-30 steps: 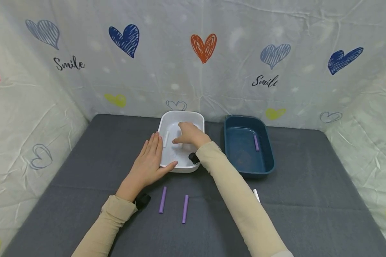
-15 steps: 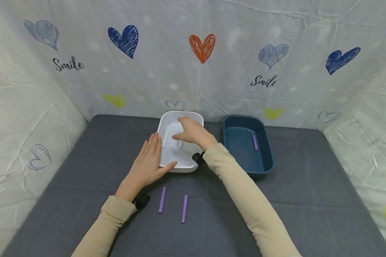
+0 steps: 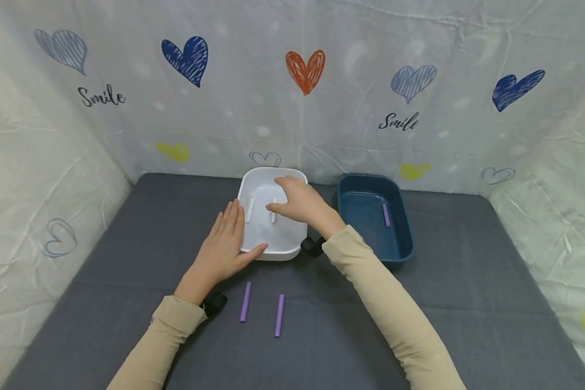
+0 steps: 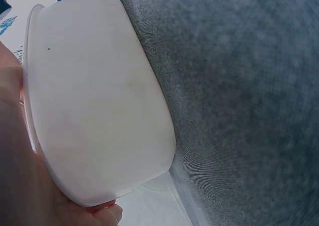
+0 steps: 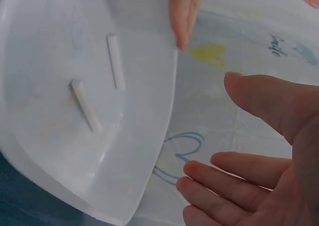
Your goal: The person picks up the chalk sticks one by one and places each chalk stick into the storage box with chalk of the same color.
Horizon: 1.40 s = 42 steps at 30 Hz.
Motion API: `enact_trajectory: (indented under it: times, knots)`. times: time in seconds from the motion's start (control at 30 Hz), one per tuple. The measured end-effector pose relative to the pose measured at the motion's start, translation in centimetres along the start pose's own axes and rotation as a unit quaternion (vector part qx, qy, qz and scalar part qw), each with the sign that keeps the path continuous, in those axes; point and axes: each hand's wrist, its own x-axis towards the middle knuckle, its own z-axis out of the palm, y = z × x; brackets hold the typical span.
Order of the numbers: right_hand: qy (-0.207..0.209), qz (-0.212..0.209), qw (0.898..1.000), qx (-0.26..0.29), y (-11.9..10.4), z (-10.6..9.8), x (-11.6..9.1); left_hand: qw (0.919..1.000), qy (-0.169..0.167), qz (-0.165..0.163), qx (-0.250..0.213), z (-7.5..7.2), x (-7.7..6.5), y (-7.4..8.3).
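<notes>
A white plastic basin (image 3: 273, 255) stands at the back middle of the table. Two white sticks that look like chalk lie inside it, the left stick (image 5: 115, 61) and the right stick (image 5: 86, 106). My left hand (image 3: 222, 246) rests on the basin's left rim with straight fingers, its thumb across the front corner. Over the basin's right part hovers my right hand (image 3: 304, 203), thumb and fingers spread apart. Nothing shows between them in the right wrist view.
To the right stands a dark blue basin (image 3: 408, 244) with one purple stick (image 3: 386, 215) in it. A left purple stick (image 3: 245, 301) and a right purple stick (image 3: 279, 316) lie on the grey cloth nearer the front. A printed curtain (image 3: 244, 108) hangs behind the table.
My right hand has shifted right and slightly up, away from the right white stick, which now shows more fully. The left hand keeps its place. A white stick at the right is now behind my sleeve.
</notes>
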Motion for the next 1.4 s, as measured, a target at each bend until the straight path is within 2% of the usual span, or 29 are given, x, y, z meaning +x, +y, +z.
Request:
enact_trajectory:
  times: [0.37, 0.63, 0.83, 1.2, 1.4]
  knots:
    - [0.030, -0.016, 0.999, 0.012, 0.4, -1.1, -3.7, 1.0000, 0.000, -0.001, -0.004, 0.1, 0.0, 0.0]
    - [0.057, -0.038, 0.997, 0.027, 1.0, -1.2, -6.1, 1.0000, 0.004, -0.002, -0.006, -0.1, 0.0, -0.1]
    - [0.070, -0.037, 0.996, 0.031, 1.8, -1.0, -8.2, 1.0000, 0.001, -0.004, -0.006, -0.1, -0.1, -0.1]
    - [0.082, -0.054, 0.992, 0.074, 3.4, -1.2, -12.0, 0.9999, 0.003, -0.003, -0.009, -0.2, -0.1, -0.1]
    - [0.073, -0.044, 0.988, 0.127, 4.6, -1.1, -14.1, 0.9999, -0.001, -0.003, -0.010, -0.1, -0.1, -0.1]
